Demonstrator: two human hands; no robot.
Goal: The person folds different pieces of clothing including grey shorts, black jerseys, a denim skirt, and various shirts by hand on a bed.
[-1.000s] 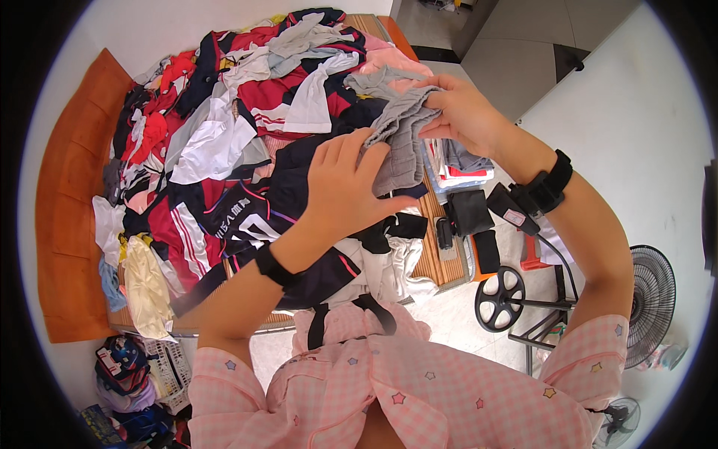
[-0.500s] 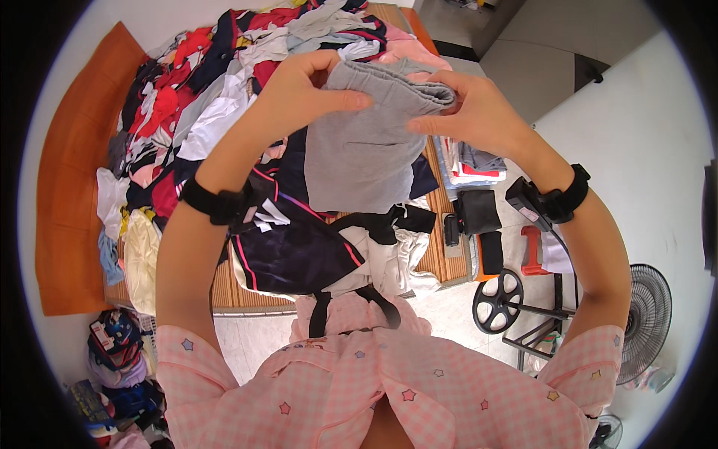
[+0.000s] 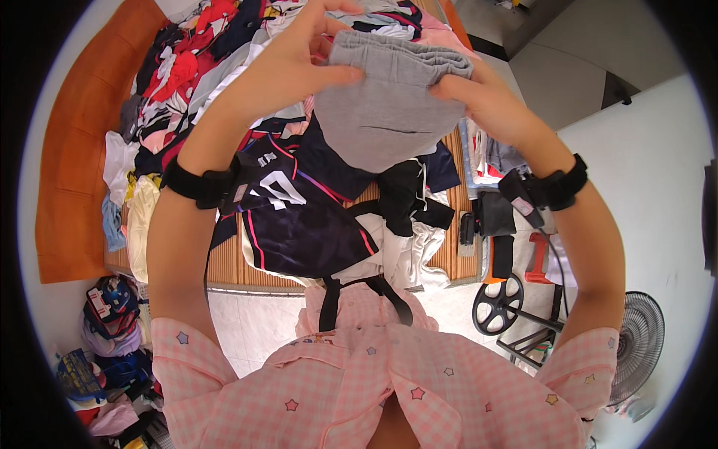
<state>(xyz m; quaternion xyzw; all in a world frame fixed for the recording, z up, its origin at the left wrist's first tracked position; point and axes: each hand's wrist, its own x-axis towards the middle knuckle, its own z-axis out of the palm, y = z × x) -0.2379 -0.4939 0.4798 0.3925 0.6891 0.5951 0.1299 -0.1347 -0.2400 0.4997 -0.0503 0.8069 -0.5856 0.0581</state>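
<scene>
At the frame's top middle, the grey pants [image 3: 389, 112] are pinched by the left hand [image 3: 295, 75] and the right hand [image 3: 490, 101], waist [image 3: 400, 54] running sideways between both.

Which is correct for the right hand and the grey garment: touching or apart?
Touching. The head view shows the right hand with its thumb laid over the grey garment, near its upper right corner.

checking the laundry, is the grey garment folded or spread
The grey garment looks folded: layered edges show along its top, and it hangs as one compact panel. How many folds, cannot tell.
</scene>
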